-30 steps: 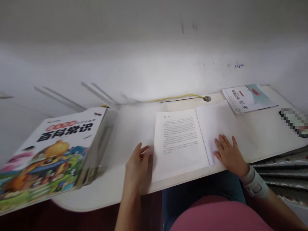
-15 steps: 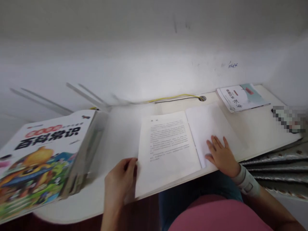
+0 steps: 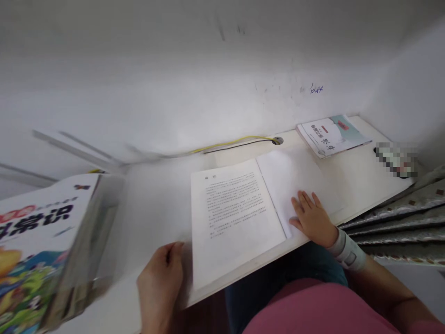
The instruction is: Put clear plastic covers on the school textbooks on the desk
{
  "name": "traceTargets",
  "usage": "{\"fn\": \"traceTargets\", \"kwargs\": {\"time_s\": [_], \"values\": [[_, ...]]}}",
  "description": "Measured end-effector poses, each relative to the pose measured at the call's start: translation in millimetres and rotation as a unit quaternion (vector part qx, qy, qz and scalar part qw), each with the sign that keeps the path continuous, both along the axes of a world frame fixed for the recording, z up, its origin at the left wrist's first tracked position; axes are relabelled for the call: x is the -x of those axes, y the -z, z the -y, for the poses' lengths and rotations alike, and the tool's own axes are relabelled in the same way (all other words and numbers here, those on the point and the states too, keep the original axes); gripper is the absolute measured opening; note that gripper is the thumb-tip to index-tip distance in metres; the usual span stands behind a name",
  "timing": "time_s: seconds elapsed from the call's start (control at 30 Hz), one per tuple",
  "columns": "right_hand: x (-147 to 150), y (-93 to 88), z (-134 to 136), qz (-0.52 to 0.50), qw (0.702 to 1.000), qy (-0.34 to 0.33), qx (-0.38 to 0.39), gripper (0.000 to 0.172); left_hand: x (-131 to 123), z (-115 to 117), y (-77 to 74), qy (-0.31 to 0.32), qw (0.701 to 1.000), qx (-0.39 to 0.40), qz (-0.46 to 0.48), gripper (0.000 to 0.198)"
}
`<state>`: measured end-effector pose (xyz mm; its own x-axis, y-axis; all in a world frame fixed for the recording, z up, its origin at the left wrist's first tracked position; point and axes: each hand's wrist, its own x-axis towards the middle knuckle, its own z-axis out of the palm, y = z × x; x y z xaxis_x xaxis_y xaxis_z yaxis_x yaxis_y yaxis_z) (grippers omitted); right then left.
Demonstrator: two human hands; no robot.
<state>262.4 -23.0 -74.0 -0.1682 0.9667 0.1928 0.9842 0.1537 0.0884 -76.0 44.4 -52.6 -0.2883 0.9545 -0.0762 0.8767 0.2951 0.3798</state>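
An open white book point(image 3: 239, 204) lies on the white desk point(image 3: 156, 208) in front of me, printed text on its left page and a blank right page. My right hand point(image 3: 312, 219) lies flat on the right page near the spine, fingers spread, with a grey band at the wrist. At the lower left corner of the left page, my left hand point(image 3: 160, 280) curls against the page's edge; the blur hides whether it grips the paper.
A thick stack of colourful picture books point(image 3: 45, 250) stands at the desk's left end. A thin blue-and-white booklet point(image 3: 332, 134) lies at the back right. A yellow cable point(image 3: 232, 141) runs along the wall to a desk hole point(image 3: 277, 140). Grey patterned fabric point(image 3: 399, 218) lies right.
My left hand has slid left and nearer to me along the left page's edge to its lower corner. The view has swung right, shifting everything leftward. My right hand stays flat on the page.
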Motion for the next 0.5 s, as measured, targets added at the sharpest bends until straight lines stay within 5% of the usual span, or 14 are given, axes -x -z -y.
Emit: {"fn": "traceTargets", "kwargs": {"time_s": [0.5], "values": [[-2.6, -0.2, 8.5, -0.009, 1.000, 0.007, 0.001, 0.059, 2.3, 1.9, 1.2, 0.009, 1.000, -0.024, -0.002, 0.026]]}}
